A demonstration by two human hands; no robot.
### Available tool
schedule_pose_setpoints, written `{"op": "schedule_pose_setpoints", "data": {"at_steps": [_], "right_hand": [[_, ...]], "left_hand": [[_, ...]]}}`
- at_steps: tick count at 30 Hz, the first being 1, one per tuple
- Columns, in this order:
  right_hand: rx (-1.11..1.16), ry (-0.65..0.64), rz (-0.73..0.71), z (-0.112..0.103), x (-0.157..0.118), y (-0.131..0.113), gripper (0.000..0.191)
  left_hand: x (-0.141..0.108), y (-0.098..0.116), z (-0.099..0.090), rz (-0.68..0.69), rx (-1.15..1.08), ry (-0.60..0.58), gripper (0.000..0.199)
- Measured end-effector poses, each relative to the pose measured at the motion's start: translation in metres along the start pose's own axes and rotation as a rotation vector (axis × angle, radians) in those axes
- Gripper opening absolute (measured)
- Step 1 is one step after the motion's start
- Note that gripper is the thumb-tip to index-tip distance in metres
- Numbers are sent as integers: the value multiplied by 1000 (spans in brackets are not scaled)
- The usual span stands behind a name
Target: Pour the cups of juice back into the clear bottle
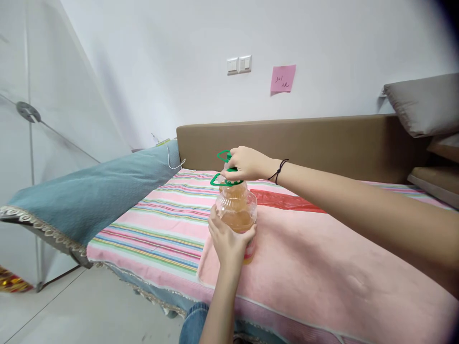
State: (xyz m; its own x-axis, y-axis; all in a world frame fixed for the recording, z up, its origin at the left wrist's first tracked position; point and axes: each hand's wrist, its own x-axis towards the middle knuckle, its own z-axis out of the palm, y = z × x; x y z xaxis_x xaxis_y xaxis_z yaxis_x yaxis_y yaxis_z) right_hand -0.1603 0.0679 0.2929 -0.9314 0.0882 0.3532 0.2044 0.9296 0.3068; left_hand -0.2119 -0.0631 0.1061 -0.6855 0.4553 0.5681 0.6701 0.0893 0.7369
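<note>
Ana: Where is the big plastic bottle, and who has it?
Ben: It stands on the pink mat. The left hand wraps around its side, thumb on one side and fingers on the other. The right hand is up top, its fingers curled tight on the green cap

Ana: How do you hold it well like that?
Ben: I think the low hand should be firm but not squeeze hard, since thin plastic may squash. The mat looks soft, so the bottle could wobble. The top hand should press straight, so nothing tips

Ana: What does it look like?
Ben: The bottle is clear and shiny, with ridges and a round, bulgy top. Golden liquid shows inside. Stiff-looking green loops stick out by the neck. Behind it lies a crinkly red plastic sheet. The striped sheet looks like smooth cloth, and the brown backrest looks flat and padded
</note>
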Motion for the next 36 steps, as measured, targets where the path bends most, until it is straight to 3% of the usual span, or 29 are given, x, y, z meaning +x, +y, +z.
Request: {"op": "schedule_pose_setpoints", "data": {"at_steps": [5,7,13,19,30,36], "right_hand": [[-33,-16,-154,-4,-6,11,51],[-63,-54,-137,-8,-7,11,53],[-235,-151,144,-24,-3,-5,74],[-24,-318,384,-36,3,-17,69],[12,-464,266,-50,0,-10,52],[194,-403,90,-53,1,6,19]], "left_hand": [[-3,1,3,-18,23,-30,114],[-4,3,3,-24,30,-37,114],[-5,10,1,-20,29,-18,112],[-7,10,3,7,44,4,110],[-9,12,4,33,68,-12,111],[-7,9,3,21,58,-18,112]]}}
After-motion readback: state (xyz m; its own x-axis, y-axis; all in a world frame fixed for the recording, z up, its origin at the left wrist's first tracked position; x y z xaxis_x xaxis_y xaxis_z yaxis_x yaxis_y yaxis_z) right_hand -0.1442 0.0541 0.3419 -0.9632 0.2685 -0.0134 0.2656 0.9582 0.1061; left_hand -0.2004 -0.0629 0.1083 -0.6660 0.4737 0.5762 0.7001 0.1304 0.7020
